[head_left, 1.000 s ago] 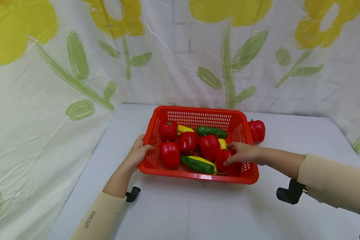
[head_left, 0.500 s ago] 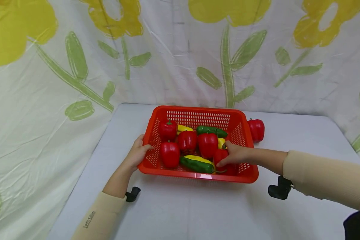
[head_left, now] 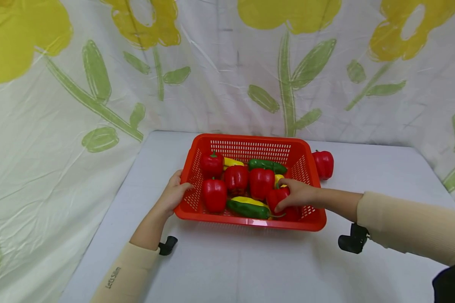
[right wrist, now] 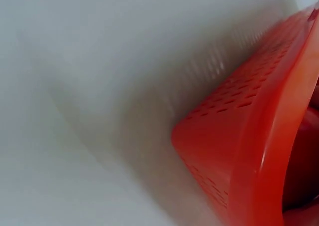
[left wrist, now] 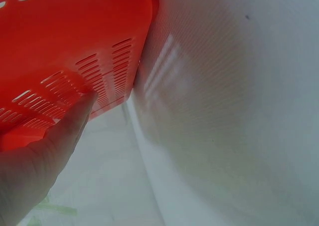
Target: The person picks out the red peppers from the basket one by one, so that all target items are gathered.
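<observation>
A red plastic basket [head_left: 246,221] with slotted walls holds several red bell peppers [head_left: 214,195] and some long peppers. My left hand [head_left: 175,193] grips its left rim, thumb over the inside; the left wrist view shows a finger [left wrist: 75,118] along the basket's outer wall [left wrist: 75,31]. Inside the right front corner, my right hand [head_left: 298,195] holds a red bell pepper [head_left: 276,198] between thumb and fingers. Beside that pepper lie a green long pepper [head_left: 248,209] and a yellow one [head_left: 253,200]. In the right wrist view the basket's corner [right wrist: 219,146] shows, but not the hand.
Another red bell pepper [head_left: 324,164] stands on the white table [head_left: 227,265], outside the basket's right wall. At the back of the basket lie a dark green long pepper [head_left: 267,165] and something yellow [head_left: 233,162]. A flowered curtain [head_left: 220,84] hangs behind the table.
My right hand has shifted left inside the basket with the red bell pepper, and the neighbouring red bell pepper now sits more upright. My left hand and the basket have stayed put.
</observation>
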